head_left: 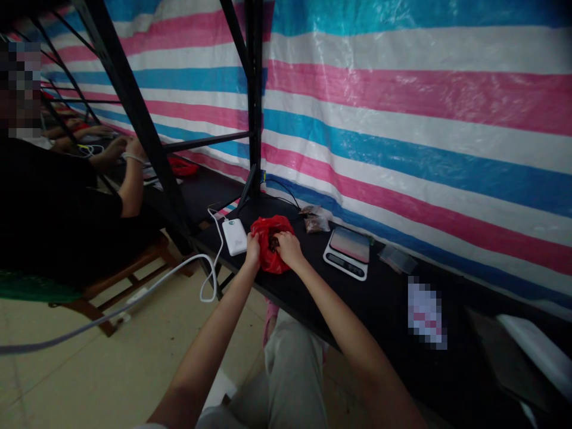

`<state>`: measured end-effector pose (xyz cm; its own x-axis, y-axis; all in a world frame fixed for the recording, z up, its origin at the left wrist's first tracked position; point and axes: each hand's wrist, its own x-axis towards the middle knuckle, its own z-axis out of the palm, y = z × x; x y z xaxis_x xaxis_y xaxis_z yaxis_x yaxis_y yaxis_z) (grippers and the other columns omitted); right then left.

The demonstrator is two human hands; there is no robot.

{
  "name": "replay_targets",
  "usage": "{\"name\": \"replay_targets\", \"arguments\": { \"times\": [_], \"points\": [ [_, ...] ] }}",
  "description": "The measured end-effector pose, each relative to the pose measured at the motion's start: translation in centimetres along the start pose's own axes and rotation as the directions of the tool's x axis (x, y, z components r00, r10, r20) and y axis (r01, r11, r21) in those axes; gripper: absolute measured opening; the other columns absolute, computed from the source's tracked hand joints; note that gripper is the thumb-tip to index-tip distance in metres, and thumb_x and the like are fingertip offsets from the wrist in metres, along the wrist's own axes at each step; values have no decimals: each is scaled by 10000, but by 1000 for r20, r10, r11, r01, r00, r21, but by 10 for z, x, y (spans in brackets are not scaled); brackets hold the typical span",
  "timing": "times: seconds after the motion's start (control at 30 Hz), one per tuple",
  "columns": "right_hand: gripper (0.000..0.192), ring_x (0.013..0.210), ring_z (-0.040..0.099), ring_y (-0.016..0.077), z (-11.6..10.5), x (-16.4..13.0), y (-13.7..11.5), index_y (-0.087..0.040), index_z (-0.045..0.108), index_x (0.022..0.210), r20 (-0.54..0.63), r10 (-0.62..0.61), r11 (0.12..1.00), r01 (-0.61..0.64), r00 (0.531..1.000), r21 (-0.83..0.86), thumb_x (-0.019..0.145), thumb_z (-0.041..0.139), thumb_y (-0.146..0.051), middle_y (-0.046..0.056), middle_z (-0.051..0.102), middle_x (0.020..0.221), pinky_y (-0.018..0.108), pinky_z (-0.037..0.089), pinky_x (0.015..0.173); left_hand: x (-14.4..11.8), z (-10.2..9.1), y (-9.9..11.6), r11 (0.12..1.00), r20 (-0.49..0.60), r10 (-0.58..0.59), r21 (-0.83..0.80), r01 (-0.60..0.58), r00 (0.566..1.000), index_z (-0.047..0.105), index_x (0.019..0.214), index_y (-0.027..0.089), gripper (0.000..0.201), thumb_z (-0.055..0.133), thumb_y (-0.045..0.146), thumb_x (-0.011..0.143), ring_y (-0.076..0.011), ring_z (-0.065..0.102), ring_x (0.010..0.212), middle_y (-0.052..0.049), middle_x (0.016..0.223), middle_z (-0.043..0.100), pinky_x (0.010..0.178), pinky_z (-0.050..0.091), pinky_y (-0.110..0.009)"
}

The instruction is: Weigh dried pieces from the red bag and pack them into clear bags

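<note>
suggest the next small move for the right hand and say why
Probably lift some dark pieces out of the red bag: the right hand is at its opening, right by them, while the left hand holds its side.

Crinkled plastic bag (273, 262), glossy plastic sheeting (415, 101), wooden seat (127, 265)

A: Black tabletop (384, 301) here, and at this near left end lies a white power bank (235, 237), cable plugged in!
B: Just beside it, close to the front edge, sits a red plastic bag (269, 262), mouth open.
A: Small clear packets (317, 224) behind that, brown contents showing.
B: Now a white scale (348, 253), lying flat, and a clear plastic packet (397, 259) to its right.
A: Further along, a pixelated pale item (424, 313), too blurred to name!
</note>
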<state>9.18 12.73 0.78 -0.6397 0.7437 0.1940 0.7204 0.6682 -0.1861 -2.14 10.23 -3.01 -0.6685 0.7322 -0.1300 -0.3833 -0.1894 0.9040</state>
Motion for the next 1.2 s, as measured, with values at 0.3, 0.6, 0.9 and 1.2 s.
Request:
{"name": "replay_targets", "arguments": {
  "times": [0.3,0.6,0.9,1.2],
  "points": [
    [389,935,609,193,23,2,15,-204,619,1042,-85,204,894,-150,975,422,667,677,-120,58,657,1016,328,458,861,1,-4,-3,996,-16,77,47,-76,997,447,706,184,89,496,258,709,-109,529,626,40,656,508,639,435,-233],
    [332,819,653,169,41,6,15,-191,645,935,-117,252,713,-102,961,694,617,690,-104,40,697,883,315,512,790,2,-5,2,990,-108,107,98,-97,988,414,691,188,8,415,189,699,-92,450,564,48,635,467,588,385,-213],
    [349,842,652,162,41,0,20,-181,617,932,-125,246,530,-25,961,848,595,699,-146,34,692,891,334,503,835,5,-16,6,966,-65,155,220,-137,986,439,733,196,40,438,235,738,-129,490,665,29,681,474,681,401,-245],
    [365,909,627,162,13,-22,36,-171,594,989,-220,191,523,91,957,847,637,682,-213,55,670,982,333,469,883,-38,-13,32,740,120,499,455,-494,858,354,1186,153,415,455,170,784,-203,420,1166,-125,1240,437,1025,291,-359]
  ]
}}
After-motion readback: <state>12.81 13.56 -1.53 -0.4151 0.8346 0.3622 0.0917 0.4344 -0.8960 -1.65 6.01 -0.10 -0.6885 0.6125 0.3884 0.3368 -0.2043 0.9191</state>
